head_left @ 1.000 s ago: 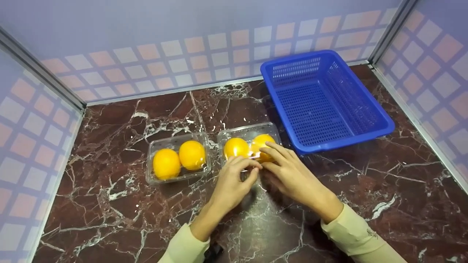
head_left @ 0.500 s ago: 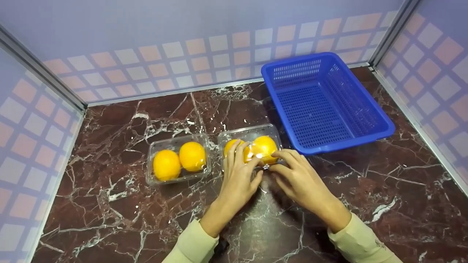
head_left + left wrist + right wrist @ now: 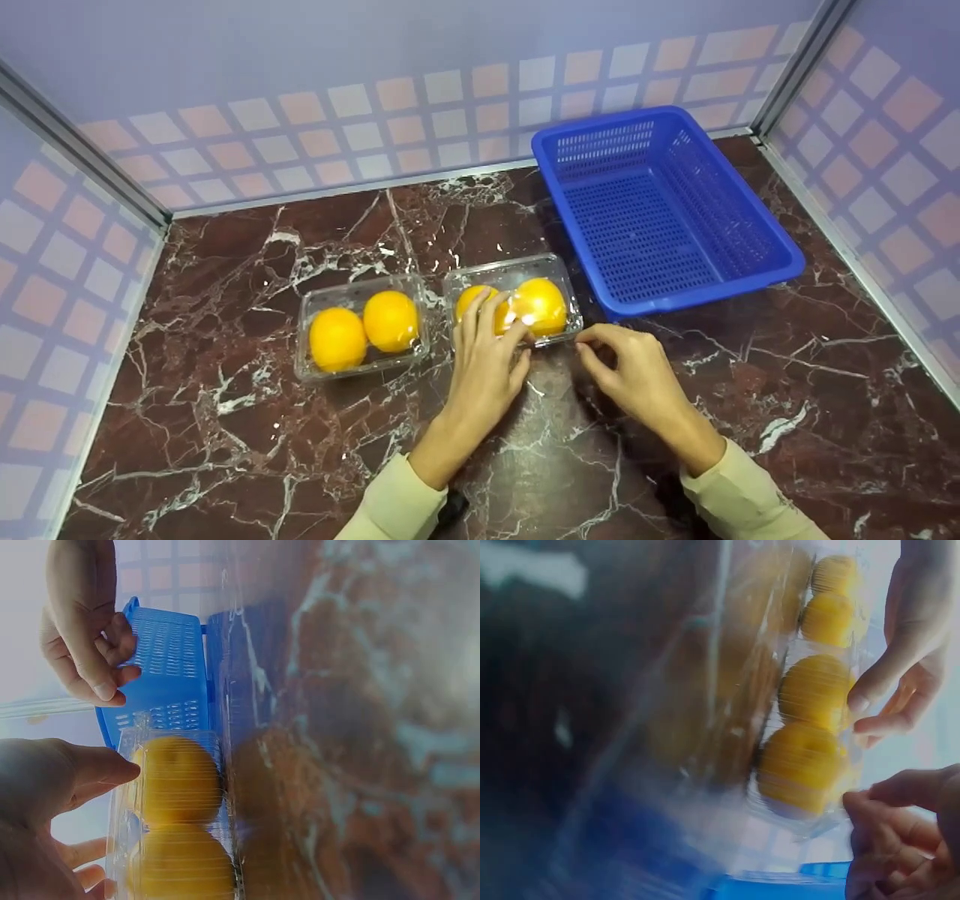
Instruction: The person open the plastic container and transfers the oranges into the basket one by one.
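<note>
Two oranges (image 3: 541,306) lie in a clear plastic clamshell box (image 3: 517,271) at mid-table, its lid down over them. My left hand (image 3: 480,371) rests on that lid, fingers spread over the left orange and thumb down by the front edge. In the left wrist view the left thumb (image 3: 112,765) reaches the box's upper edge. Just off the front right corner is my right hand (image 3: 637,371), loosely curled, with thumb and index tips close together. Nothing shows between those tips in the right wrist view, where the right hand (image 3: 900,840) is beside the lid's rim.
A second clear box (image 3: 360,289) with two oranges (image 3: 337,339) stands to the left. Behind and to the right sits a blue plastic basket (image 3: 637,232) with slotted sides. Tiled-pattern panels (image 3: 375,120) enclose the back and sides of the dark marbled table (image 3: 247,450).
My left hand has shifted forward, its fingers now farther over the lid. My right hand has come off the right orange and slid right along the front edge, past the corner.
</note>
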The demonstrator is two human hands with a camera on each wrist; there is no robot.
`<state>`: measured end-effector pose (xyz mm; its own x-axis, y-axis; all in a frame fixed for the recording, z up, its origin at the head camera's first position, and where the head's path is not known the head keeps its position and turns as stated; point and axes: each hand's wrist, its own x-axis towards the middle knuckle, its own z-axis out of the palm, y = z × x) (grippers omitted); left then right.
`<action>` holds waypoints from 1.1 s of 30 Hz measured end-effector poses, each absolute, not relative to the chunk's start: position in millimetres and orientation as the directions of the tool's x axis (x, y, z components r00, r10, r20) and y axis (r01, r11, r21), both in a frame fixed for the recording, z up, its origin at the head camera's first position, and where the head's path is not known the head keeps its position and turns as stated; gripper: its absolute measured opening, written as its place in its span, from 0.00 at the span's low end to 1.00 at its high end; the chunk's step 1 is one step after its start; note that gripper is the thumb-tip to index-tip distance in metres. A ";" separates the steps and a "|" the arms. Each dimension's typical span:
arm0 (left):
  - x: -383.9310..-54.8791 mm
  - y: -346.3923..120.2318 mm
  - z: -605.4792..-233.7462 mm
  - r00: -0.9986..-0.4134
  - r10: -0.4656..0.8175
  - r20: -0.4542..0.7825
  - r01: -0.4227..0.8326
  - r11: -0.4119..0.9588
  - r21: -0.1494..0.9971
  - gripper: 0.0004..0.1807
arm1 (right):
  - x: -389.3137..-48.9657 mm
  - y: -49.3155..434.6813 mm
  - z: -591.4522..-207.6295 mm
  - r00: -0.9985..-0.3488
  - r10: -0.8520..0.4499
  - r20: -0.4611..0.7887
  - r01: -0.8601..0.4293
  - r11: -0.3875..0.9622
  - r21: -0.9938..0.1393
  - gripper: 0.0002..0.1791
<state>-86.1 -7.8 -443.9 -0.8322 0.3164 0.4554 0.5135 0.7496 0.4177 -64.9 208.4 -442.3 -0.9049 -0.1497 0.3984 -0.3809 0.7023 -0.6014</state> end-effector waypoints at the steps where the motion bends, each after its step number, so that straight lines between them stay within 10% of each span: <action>1: -86.7 -9.1 -444.5 -0.834 0.312 0.455 0.510 0.752 0.418 0.11 | -65.5 208.9 -443.4 -0.921 -0.131 0.367 -0.351 0.685 -0.638 0.04; 20: -87.8 -13.6 -443.7 -0.827 0.296 0.478 0.482 0.810 0.333 0.08 | -82.0 213.0 -452.9 -0.982 -0.090 -0.169 0.140 0.267 -0.954 0.11; 33: -90.2 -11.7 -444.9 -0.819 0.266 0.508 0.481 0.801 0.355 0.09 | -83.5 203.3 -453.5 -0.916 -0.072 -0.396 0.401 -0.106 -0.910 0.11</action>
<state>-90.2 -11.7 -444.9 -0.8190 0.2664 0.5081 0.4811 0.8014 0.3553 -83.5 203.3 -453.5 -0.9156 -0.0721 -0.3957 0.4015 -0.1063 -0.9097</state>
